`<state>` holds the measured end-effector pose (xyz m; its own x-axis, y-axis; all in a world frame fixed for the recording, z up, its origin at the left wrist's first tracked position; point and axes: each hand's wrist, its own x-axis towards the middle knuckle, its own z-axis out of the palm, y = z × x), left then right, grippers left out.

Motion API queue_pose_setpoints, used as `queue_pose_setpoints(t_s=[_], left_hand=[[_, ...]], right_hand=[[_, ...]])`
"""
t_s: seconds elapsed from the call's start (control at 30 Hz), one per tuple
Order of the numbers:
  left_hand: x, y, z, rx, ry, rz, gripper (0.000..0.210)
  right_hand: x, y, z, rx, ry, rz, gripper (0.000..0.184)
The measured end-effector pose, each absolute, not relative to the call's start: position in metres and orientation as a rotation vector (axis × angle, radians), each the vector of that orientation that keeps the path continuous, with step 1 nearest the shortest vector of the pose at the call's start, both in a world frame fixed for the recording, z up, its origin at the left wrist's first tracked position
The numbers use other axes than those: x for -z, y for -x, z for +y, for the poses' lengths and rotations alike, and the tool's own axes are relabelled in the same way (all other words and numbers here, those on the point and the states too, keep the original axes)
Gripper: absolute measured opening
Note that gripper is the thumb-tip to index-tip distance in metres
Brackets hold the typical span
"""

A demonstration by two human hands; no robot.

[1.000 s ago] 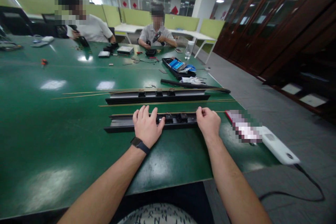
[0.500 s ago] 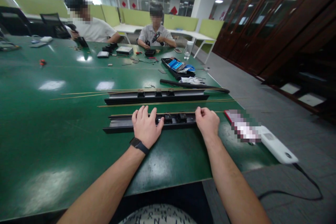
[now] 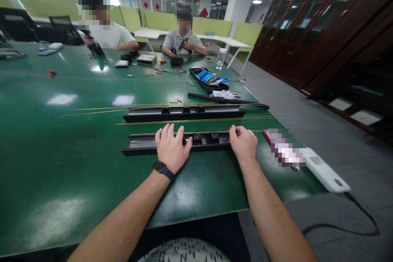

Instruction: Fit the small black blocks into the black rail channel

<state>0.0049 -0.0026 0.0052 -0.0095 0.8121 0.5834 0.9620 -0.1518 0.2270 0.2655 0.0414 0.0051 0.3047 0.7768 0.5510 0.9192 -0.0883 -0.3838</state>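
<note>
A black channel rail (image 3: 143, 146) with a grey inner face lies crosswise on the green table, small black blocks (image 3: 212, 137) seated inside it. Over its left-middle part rests my left hand (image 3: 172, 146), fingers spread, the tips at the far edge and the thumb near a block. At the rail's right end my right hand (image 3: 244, 142) is closed in a pinch on a thin brass-coloured rod (image 3: 211, 132). This rod runs along the rail's far edge and out past the hand to the right. The fingertips partly hide the grip.
Behind lies a second black rail (image 3: 184, 117) with thin rods (image 3: 147, 123) around it. A phone (image 3: 282, 147) and a white corded device (image 3: 326, 170) sit at right. Farther back are a black tray (image 3: 211, 80), gloves (image 3: 225, 94) and two people working.
The view has shifted very slightly. Both hands keep their places on the rail and the rod.
</note>
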Motion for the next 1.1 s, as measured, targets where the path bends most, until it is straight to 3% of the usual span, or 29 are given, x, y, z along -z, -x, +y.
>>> queue_pose_setpoints(t_s=[1.1], left_hand=[[-0.0046,-0.0047,-0.002,0.879,2.014,-1.857,0.046]], right_hand=[[-0.0056,-0.2655,0.0412,0.258,1.895,-1.509,0.036]])
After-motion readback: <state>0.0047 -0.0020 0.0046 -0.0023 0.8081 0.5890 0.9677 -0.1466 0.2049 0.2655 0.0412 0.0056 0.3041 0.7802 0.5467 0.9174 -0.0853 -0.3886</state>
